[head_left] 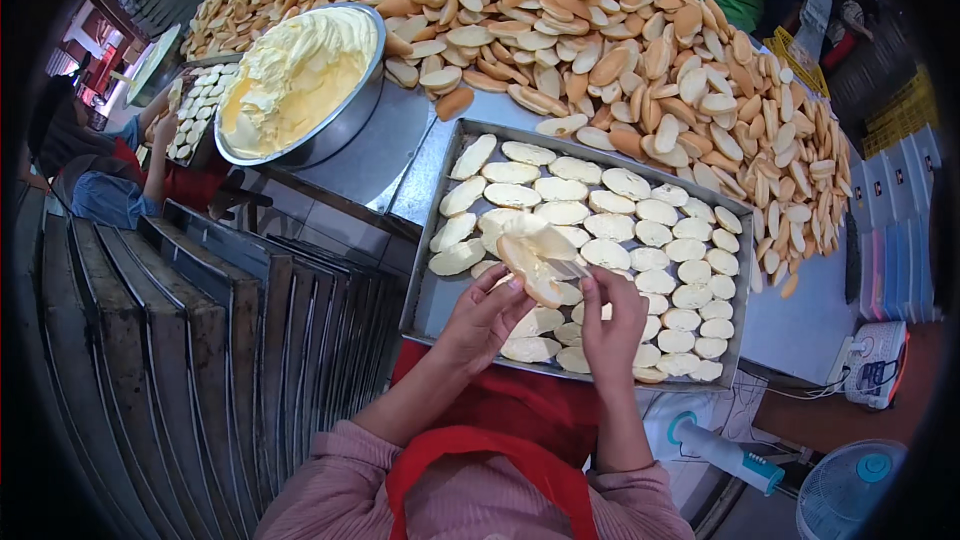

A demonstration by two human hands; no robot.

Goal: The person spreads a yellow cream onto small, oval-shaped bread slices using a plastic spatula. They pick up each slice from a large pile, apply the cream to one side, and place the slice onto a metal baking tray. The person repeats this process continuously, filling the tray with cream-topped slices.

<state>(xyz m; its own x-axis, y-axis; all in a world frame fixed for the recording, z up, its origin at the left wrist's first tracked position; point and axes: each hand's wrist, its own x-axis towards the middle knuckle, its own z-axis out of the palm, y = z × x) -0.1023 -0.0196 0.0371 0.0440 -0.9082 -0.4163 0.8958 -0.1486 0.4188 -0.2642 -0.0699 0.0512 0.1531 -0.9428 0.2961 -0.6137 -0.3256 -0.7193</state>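
Note:
My left hand (478,325) pinches an oval bread slice (530,278) by its edge, tilted above the tray. In my right hand (612,325) is a spreading knife (570,268); its metal blade lies against the slice, and much of it is hidden by pale cream (540,237). Both hands are over the near left part of a metal tray (428,318), where rows of cream-topped bread slices (608,227) lie flat. The knife's handle is mostly covered by my fingers.
A steel bowl of yellow cream (295,80) stands at the left, tilted. Behind the tray spreads a large heap of bread slices (640,50). Dark stacked trays (200,330) rise at lower left. A co-worker's arm (155,165) is at far left; a fan (850,490) stands lower right.

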